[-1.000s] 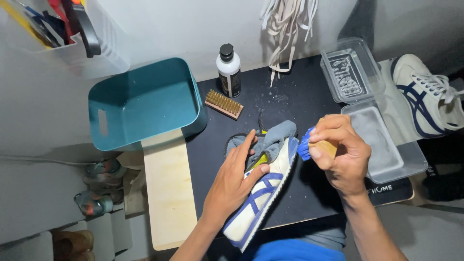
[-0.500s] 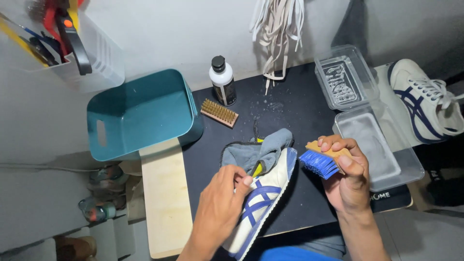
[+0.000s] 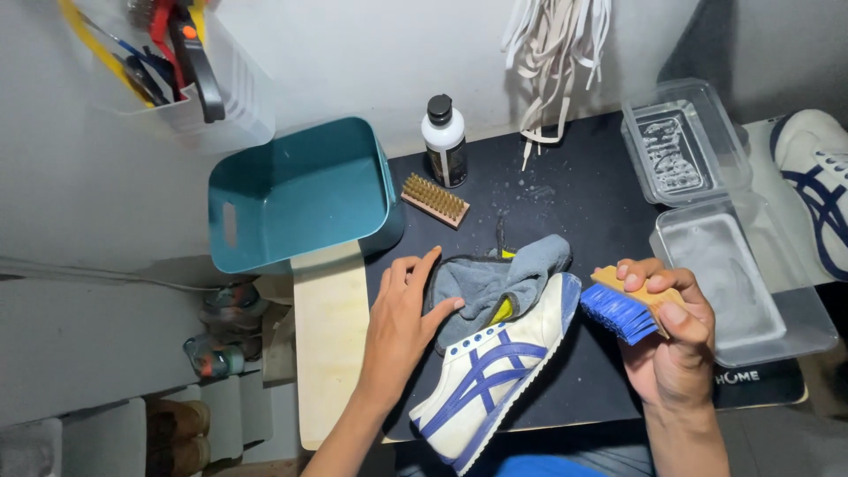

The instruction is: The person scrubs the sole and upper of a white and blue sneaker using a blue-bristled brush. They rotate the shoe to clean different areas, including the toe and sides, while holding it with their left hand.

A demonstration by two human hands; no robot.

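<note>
A white sneaker with blue stripes (image 3: 490, 375) lies on its side on a black mat (image 3: 574, 203), its opening stuffed with a grey cloth (image 3: 503, 274). My left hand (image 3: 402, 322) rests flat on the cloth and the shoe's upper, fingers spread. To the right, my right hand (image 3: 676, 349) grips a wooden brush with blue bristles (image 3: 623, 309), the bristles pointing at the shoe's toe but a little apart from it.
A teal plastic bin (image 3: 296, 190) stands at the left beside a pale wooden board (image 3: 331, 344). A small brown-bristled brush (image 3: 435, 200) and a white bottle with a black cap (image 3: 444, 141) sit behind. An open clear plastic box (image 3: 715, 238), hanging laces (image 3: 556, 62) and a second sneaker (image 3: 817, 181) are at the right.
My right hand has drawn the blue brush back from the shoe, to the right. My left hand has slid up from the shoe's side onto the grey cloth.
</note>
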